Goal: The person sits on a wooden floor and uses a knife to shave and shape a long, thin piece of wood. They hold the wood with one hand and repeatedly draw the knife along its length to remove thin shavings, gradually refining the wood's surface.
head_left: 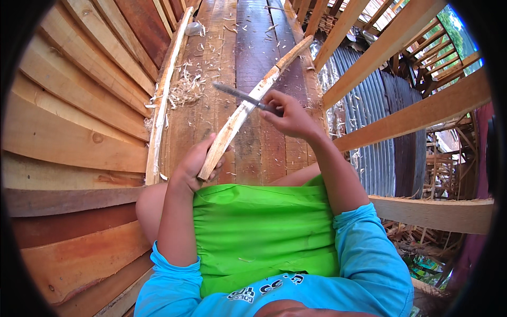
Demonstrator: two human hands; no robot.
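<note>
My left hand (196, 161) is wrapped round the near end of a long wooden stick (230, 128), which slants away to the far right. Its near part is pale and freshly shaved; the far end keeps a browner surface. In my right hand (289, 113) is a knife (237, 94), gripped by its handle. The dark blade lies across the stick about midway along, pointing to the left. Its handle is mostly hidden by my fingers.
Curly wood shavings (186, 89) lie heaped on the plank floor (219, 63). A second pale strip of wood (165, 100) runs along the left plank wall (79, 132). A small clear container (194, 28) stands at the far left. Right are wooden slats (412, 112) and corrugated metal sheets (376, 113).
</note>
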